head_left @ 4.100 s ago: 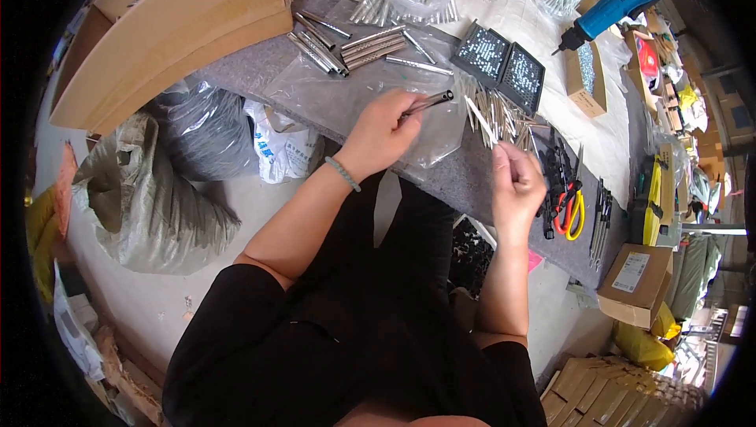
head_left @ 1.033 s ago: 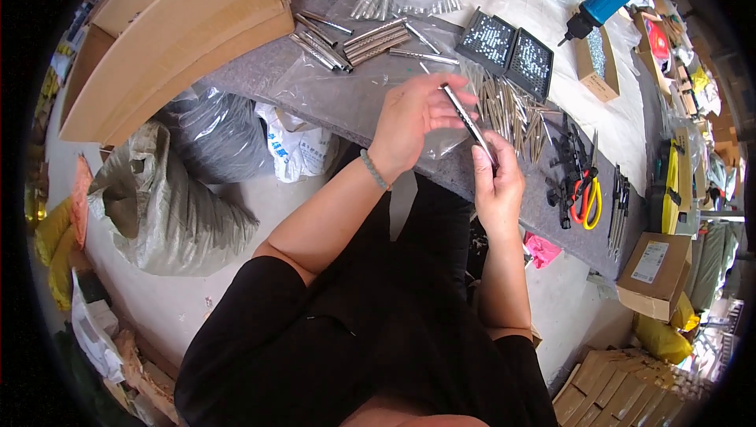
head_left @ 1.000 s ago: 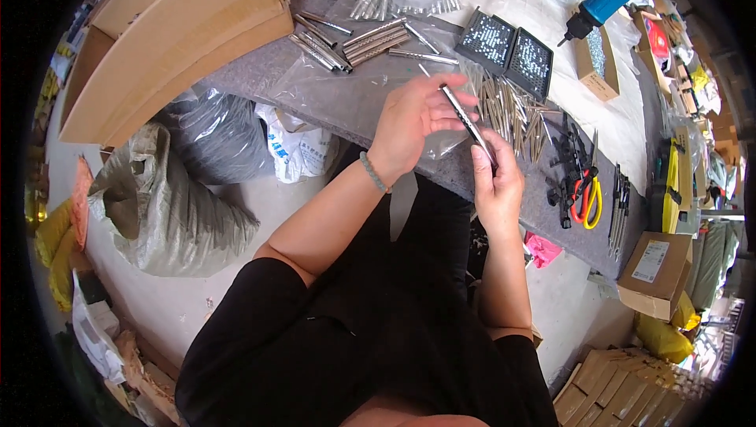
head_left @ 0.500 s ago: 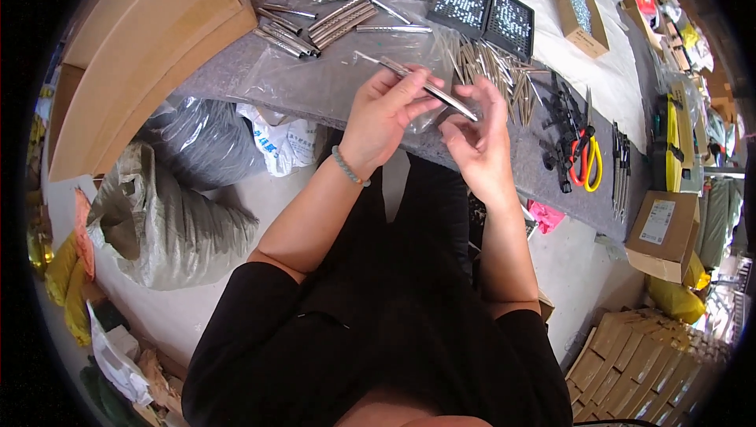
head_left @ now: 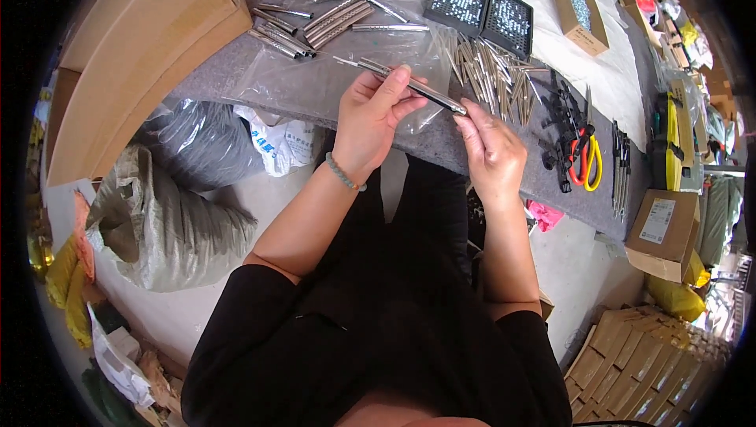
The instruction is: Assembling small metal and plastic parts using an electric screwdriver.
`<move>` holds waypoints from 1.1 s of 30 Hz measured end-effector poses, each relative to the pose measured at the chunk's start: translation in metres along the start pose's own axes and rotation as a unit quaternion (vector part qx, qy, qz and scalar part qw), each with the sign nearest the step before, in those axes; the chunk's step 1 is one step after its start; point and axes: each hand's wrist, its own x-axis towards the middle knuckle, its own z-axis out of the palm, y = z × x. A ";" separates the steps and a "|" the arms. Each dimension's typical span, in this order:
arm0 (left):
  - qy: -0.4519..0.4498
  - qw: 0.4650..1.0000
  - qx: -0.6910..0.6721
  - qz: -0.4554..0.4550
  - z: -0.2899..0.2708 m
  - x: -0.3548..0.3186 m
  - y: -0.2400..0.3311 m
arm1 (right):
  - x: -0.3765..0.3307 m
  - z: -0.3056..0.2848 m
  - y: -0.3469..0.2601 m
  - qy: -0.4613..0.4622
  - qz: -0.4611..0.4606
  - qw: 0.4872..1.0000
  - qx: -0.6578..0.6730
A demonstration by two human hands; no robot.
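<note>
My left hand (head_left: 368, 124) is wrapped round a slim silver metal tube (head_left: 431, 94), thumb on top, above the front edge of the table. A thin rod (head_left: 345, 61) sticks out past the tube's far left end. At the near right end, the fingers of my right hand (head_left: 498, 150) pinch the tip; whether they hold a smaller part there is hidden. Loose metal tubes (head_left: 339, 21), some with rows of holes, lie beyond my left hand on a clear plastic sheet (head_left: 276, 77). A pile of thin metal rods (head_left: 492, 73) lies beyond my right hand.
Past the rods stands an open black case (head_left: 508, 22) with small pale pieces. To the right are red-and-yellow-handled scissors (head_left: 592, 163), black tools (head_left: 562, 132) and slim screwdrivers (head_left: 620, 167). A big cardboard box (head_left: 150, 57) borders the left; a carton of small parts (head_left: 579, 10) stands far right.
My right hand has closed from half-open fingers onto the tube's right end. The tube and my left hand have shifted slightly left.
</note>
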 end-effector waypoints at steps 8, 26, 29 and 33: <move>0.003 1.000 0.003 0.024 0.003 -0.004 -0.004 | 0.004 0.002 0.001 0.024 -0.102 0.992 -0.074; 0.025 0.996 0.078 0.037 0.002 -0.004 -0.022 | -0.006 0.005 0.013 0.022 -0.037 0.999 0.007; 0.006 0.980 0.195 -0.049 0.002 -0.004 -0.003 | -0.007 0.002 0.014 0.012 0.001 1.000 0.021; -0.158 0.620 0.655 0.401 0.007 -0.006 0.001 | -0.007 0.002 0.028 0.017 0.042 0.999 0.009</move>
